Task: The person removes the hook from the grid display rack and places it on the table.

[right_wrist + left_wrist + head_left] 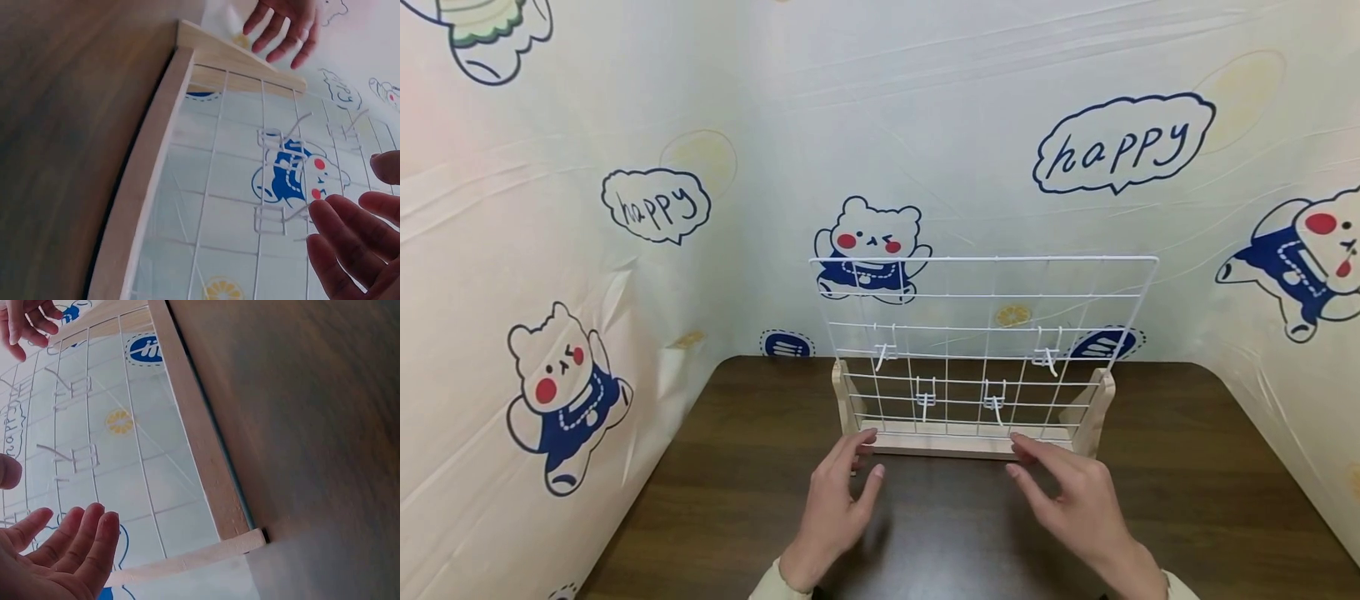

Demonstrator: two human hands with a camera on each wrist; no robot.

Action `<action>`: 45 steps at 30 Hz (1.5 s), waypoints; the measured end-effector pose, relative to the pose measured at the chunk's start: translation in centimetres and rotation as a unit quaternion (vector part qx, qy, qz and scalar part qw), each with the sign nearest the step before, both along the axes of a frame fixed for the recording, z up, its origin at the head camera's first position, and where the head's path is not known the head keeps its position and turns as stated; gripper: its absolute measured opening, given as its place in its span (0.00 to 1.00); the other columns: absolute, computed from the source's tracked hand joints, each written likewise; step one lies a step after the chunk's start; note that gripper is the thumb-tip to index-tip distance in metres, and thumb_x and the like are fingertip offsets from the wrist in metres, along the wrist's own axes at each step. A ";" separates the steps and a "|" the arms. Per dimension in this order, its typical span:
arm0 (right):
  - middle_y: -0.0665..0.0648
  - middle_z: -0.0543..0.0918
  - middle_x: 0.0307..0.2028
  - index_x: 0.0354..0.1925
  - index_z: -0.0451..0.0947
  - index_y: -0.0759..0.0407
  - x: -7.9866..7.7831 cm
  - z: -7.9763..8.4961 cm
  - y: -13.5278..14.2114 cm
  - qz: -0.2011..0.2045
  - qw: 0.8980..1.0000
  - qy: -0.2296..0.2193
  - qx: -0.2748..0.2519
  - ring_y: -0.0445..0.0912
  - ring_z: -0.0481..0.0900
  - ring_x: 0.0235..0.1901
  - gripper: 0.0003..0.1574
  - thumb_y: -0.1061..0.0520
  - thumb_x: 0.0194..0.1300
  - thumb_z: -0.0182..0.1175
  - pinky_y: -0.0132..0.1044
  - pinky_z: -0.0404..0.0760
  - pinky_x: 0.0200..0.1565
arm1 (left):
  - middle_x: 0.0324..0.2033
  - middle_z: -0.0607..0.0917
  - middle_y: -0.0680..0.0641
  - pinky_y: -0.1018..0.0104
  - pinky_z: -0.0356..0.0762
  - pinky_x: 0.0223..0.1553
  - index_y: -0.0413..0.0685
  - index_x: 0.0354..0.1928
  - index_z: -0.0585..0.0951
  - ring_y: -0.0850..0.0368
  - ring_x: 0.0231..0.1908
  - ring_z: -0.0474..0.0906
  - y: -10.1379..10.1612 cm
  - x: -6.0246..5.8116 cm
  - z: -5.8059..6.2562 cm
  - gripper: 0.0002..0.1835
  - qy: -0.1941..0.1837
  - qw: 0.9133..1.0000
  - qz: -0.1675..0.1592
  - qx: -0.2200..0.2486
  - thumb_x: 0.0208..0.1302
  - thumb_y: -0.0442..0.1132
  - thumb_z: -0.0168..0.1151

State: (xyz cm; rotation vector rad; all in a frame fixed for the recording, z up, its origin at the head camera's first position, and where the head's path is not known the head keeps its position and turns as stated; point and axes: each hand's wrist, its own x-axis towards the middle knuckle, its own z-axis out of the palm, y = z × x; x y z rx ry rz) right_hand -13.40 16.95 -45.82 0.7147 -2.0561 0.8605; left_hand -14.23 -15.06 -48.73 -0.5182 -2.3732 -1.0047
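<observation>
A white wire grid rack (947, 381) stands upright in a pale wooden base (940, 446) on the dark table. Several white hooks hang on its wires, among them an upper left hook (885, 353) and a lower right hook (995, 395). My left hand (837, 505) is in front of the base's left end, fingers loosely bent, with nothing in it. Before the right end hovers my right hand (1077, 498), likewise holding nothing. In the left wrist view, the fingers (94, 550) spread apart near the grid; whether either hand touches the base cannot be told.
The brown wooden tabletop (715, 500) extends around the rack. Behind it and along both sides hangs a pale printed curtain (970, 167) with cartoon bears and the word "happy". The base's wooden side posts (1096, 412) rise at each end.
</observation>
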 end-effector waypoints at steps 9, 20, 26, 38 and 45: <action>0.57 0.93 0.37 0.50 0.88 0.61 -0.5 1.3 0.4 -0.004 0.999 -0.023 -0.031 0.41 0.89 0.33 0.26 0.69 0.49 0.76 0.18 0.81 0.46 | 0.51 0.86 0.51 0.57 0.88 0.43 0.49 0.62 0.79 0.55 0.48 0.87 -0.3 -0.2 0.1 0.26 0.004 1.000 0.008 0.009 0.61 0.30 0.71; 0.59 0.93 0.35 0.47 0.89 0.63 -1.2 2.2 1.7 -0.038 0.998 -0.014 -0.037 0.39 0.89 0.33 0.24 0.70 0.48 0.75 0.16 0.78 0.48 | 0.53 0.86 0.48 0.55 0.89 0.43 0.46 0.62 0.78 0.49 0.48 0.87 -1.0 -0.5 0.3 0.24 0.009 0.999 0.010 0.029 0.64 0.28 0.67; 0.61 0.93 0.36 0.47 0.89 0.64 -1.7 2.6 2.0 -0.036 0.997 0.003 -0.063 0.32 0.87 0.36 0.24 0.71 0.47 0.75 0.16 0.79 0.45 | 0.53 0.86 0.48 0.55 0.89 0.44 0.46 0.61 0.79 0.47 0.49 0.87 -1.3 -0.7 0.7 0.23 0.000 0.999 0.023 0.048 0.64 0.28 0.67; 0.62 0.92 0.35 0.45 0.90 0.65 -2.3 3.6 2.6 -0.041 0.996 0.016 -0.083 0.22 0.82 0.38 0.20 0.71 0.50 0.73 0.15 0.78 0.44 | 0.56 0.85 0.42 0.51 0.88 0.47 0.42 0.65 0.77 0.49 0.55 0.85 -1.9 -1.3 1.4 0.26 0.009 0.998 0.055 0.036 0.64 0.30 0.68; 0.64 0.92 0.35 0.44 0.89 0.66 -2.6 3.8 2.8 -0.035 0.995 0.024 -0.094 0.20 0.81 0.40 0.21 0.72 0.48 0.74 0.13 0.77 0.45 | 0.59 0.83 0.42 0.49 0.88 0.48 0.41 0.67 0.75 0.47 0.58 0.82 -2.3 -1.7 1.4 0.29 0.019 0.997 0.066 0.031 0.64 0.30 0.68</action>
